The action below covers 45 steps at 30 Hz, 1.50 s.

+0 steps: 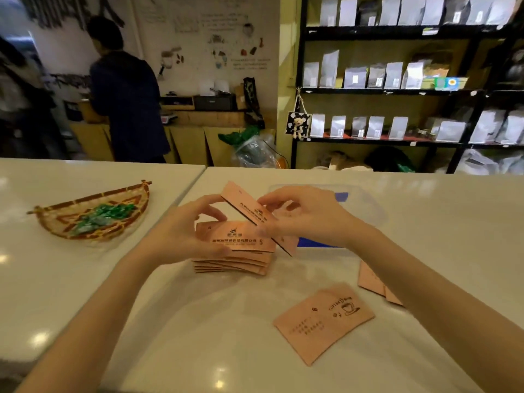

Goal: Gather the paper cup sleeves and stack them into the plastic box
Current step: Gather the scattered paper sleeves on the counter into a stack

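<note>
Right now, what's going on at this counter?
A person is gathering pink paper cup sleeves. The left hand steadies a stack of sleeves on the white counter; the right hand holds one tilted sleeve above it. Loose sleeves still lie nearer the person. The clear plastic box sits just behind the hands.

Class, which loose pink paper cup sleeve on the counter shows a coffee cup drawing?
The single flat pink paper sleeve nearest the camera; the other loose sleeves lie mostly hidden under the right forearm.

Coffee shop: shelves (397, 90) of bagged stock (354, 77).
</note>
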### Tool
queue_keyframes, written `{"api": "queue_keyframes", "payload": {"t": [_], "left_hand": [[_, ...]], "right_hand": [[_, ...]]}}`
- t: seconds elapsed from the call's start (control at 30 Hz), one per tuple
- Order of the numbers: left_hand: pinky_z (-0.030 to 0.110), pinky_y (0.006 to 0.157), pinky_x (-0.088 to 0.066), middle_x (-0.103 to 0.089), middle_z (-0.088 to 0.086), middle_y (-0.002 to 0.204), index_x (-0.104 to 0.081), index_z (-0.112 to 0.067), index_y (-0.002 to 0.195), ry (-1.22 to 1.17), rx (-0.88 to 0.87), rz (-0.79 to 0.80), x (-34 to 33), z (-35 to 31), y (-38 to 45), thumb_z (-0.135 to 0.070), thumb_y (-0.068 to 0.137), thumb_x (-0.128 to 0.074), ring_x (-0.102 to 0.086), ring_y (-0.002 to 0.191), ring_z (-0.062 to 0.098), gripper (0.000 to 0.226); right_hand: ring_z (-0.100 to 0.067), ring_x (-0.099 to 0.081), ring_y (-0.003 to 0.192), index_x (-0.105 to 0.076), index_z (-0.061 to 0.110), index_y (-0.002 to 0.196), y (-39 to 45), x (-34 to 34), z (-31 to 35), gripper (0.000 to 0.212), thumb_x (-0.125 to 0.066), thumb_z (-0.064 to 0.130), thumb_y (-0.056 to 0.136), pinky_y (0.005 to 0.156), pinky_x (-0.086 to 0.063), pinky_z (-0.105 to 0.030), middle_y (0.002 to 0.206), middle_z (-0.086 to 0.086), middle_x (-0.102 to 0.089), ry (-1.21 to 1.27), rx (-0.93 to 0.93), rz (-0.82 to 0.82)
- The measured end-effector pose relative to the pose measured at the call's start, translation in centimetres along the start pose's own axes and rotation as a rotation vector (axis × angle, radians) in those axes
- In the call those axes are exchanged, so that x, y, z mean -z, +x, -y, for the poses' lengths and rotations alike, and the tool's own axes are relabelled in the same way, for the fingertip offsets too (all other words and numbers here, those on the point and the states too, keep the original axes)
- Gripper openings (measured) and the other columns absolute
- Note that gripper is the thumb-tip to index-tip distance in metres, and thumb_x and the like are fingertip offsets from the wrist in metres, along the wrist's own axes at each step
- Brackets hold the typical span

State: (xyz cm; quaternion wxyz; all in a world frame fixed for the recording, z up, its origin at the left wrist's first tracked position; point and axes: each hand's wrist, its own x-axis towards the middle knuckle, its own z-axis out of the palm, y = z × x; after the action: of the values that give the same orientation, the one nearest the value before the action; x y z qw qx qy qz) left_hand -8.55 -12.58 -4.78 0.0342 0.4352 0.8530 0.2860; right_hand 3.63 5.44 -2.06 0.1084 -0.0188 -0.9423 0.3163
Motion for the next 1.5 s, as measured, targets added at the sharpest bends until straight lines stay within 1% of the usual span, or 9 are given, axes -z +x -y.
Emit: {"api": "queue_keyframes", "payload": {"t": [0.1,0.2,0.3,0.47,0.7,0.9,1.17,1.3,1.5], "left_hand": [[0.023,0.093,-0.04,-0.052,-0.027,0.097,-0.04,-0.03,0.126,-0.092,0.032,-0.034,-1.0,1.8,0.1,-0.03,0.058,-0.08,-0.052,0.097,0.001,0.078],[0.006,0.076,-0.042,-0.051,-0.03,0.094,-0.045,-0.029,0.121,-0.146,0.032,-0.052,-1.6,2.7,0.0,-0.024,0.057,-0.082,-0.05,0.086,-0.015,0.074],[0.016,0.088,-0.043,-0.055,-0.022,0.106,-0.034,-0.03,0.131,-0.17,0.026,-0.064,-2.0,3.4,0.2,-0.023,0.057,-0.082,-0.049,0.09,-0.021,0.089],[0.031,0.102,-0.036,-0.046,-0.003,0.137,-0.013,-0.029,0.14,-0.11,0.127,-0.039,-2.6,4.4,0.4,-0.033,0.058,-0.08,-0.041,0.126,0.018,0.106],[0.035,0.106,-0.032,-0.042,-0.009,0.138,-0.04,-0.035,0.127,0.001,0.1,-0.013,-2.7,5.0,0.2,-0.046,0.059,-0.076,-0.035,0.126,0.012,0.078],[0.023,0.097,-0.027,-0.046,-0.009,0.133,-0.052,-0.032,0.117,-0.036,-0.014,-0.127,-3.2,2.6,-0.3,-0.049,0.066,-0.069,-0.032,0.114,0.0,0.057],[0.023,0.1,-0.034,-0.04,-0.018,0.131,-0.045,-0.034,0.125,-0.082,-0.202,0.018,-5.6,-7.0,-2.3,-0.068,0.059,-0.044,-0.03,0.114,-0.005,0.074],[0.017,0.098,-0.022,-0.032,-0.017,0.141,-0.033,-0.034,0.133,-0.033,-0.306,0.148,-7.3,-9.7,-2.1,-0.065,0.067,-0.049,-0.026,0.122,-0.004,0.074],[0.033,0.109,-0.023,-0.019,-0.013,0.15,-0.021,-0.03,0.139,0.172,-0.229,0.288,-9.7,-11.5,-1.7,-0.073,0.062,-0.048,-0.019,0.135,0.008,0.092]], "right_hand": [[0.003,-0.047,0.083,-0.051,0.035,0.12,1.7,-1.7,0.7,0.056,-0.065,0.054,0.069,0.072,-0.037,-0.015,0.093,0.026,-0.052,-0.057,0.017,0.001],[-0.009,-0.05,0.096,-0.046,0.036,0.112,2.9,-3.5,0.3,0.057,-0.064,0.061,0.064,0.08,-0.046,-0.03,0.109,0.013,-0.058,-0.135,0.0,-0.021],[-0.015,-0.045,0.101,-0.049,0.033,0.111,3.5,-4.6,0.0,0.054,-0.06,0.062,0.068,0.08,-0.037,-0.031,0.113,0.005,-0.058,-0.328,0.014,0.006],[-0.018,-0.043,0.111,-0.055,0.025,0.113,3.4,-5.6,-0.5,0.055,-0.053,0.062,0.073,0.099,-0.029,-0.038,0.115,-0.001,-0.058,-0.527,0.072,0.078],[-0.017,-0.038,0.122,-0.052,0.025,0.118,2.9,-5.9,-1.2,0.058,-0.048,0.064,0.075,0.109,-0.019,-0.044,0.125,0.001,-0.054,-0.573,0.134,0.108],[-0.011,-0.029,0.129,-0.051,0.028,0.117,0.5,-3.4,-1.8,0.053,-0.054,0.059,0.074,0.108,-0.017,-0.031,0.133,0.007,-0.048,-0.49,0.166,-0.002],[0.008,-0.031,0.114,-0.049,0.041,0.115,-6.5,2.0,-4.2,0.051,-0.06,0.058,0.068,0.092,-0.027,-0.014,0.119,0.028,-0.04,-0.227,-0.022,-0.099],[0.001,-0.042,0.11,-0.046,0.039,0.122,-10.1,3.7,-5.8,0.059,-0.066,0.051,0.068,0.095,-0.035,-0.024,0.121,0.022,-0.046,-0.188,-0.198,-0.095],[-0.006,-0.035,0.124,-0.042,0.038,0.125,-15.4,4.2,-9.1,0.065,-0.065,0.055,0.067,0.105,-0.032,-0.03,0.136,0.014,-0.041,-0.229,-0.378,-0.054]]}}
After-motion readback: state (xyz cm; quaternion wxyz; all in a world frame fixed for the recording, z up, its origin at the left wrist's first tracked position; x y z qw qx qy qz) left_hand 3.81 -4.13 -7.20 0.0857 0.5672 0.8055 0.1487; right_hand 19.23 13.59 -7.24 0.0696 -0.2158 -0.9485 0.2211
